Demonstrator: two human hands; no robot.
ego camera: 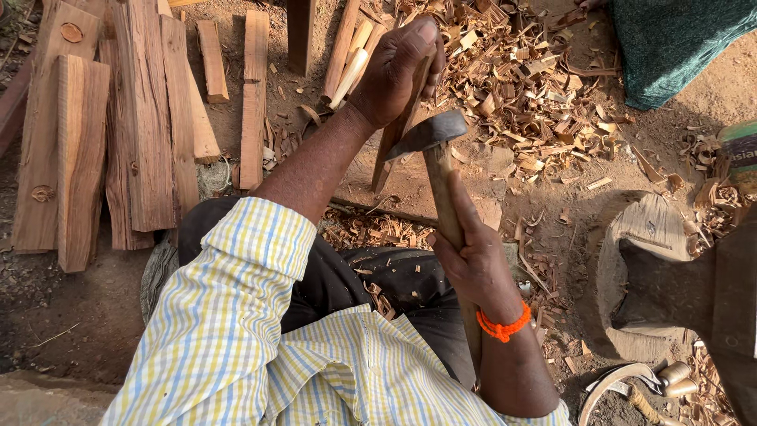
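Under the left hand (394, 71) stood a narrow wooden stick (392, 146), nearly upright, its lower end on the dirt and its upper end wrapped in that hand's closed fingers. Just right of that hand and a little below it hung the dark metal head of an adze (430, 132), its blade edge against the stick's side. The right hand (471, 256) was shut firmly round the adze's wooden handle (445, 197), well below the head, with an orange thread band (505, 325) on its wrist. Beyond the left hand and to its right lay a thick spread of pale wood shavings (520, 79) on the ground. Far to the left of both hands rested rough-split reddish planks (118, 134), side by side. To the right of the right hand sat a hollowed wooden block (631, 260), and nearer the wrist a curved blade with brass ferrules (631, 383) lay in the dirt.
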